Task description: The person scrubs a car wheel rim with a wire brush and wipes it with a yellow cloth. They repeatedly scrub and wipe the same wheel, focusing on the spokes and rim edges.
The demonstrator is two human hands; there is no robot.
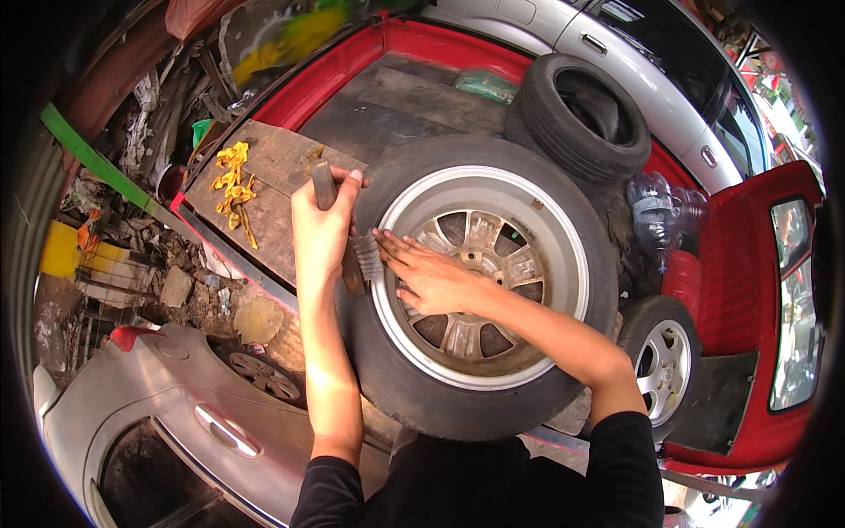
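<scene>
A large tyre mounted on a silver wheel rim (480,374) lies flat before me, its outer face down and its hollow side up. My left hand (321,220) is closed around the wooden handle of a wire brush (367,257). The bristles press against the left edge of the rim, where it meets the black tyre (414,400). Part of the handle is hidden in my grip. Across the rim's inner side reaches my right hand (437,277), open, its fingers stretched toward the bristles and its fingertips at the rim's edge.
Everything sits in a red truck bed (326,84). A loose tyre (576,119) lies beyond, a wheel (660,365) and plastic bottles (656,211) to the right. A crumpled yellow cloth (233,180) rests on a board at left. Cars (167,378) stand on both sides.
</scene>
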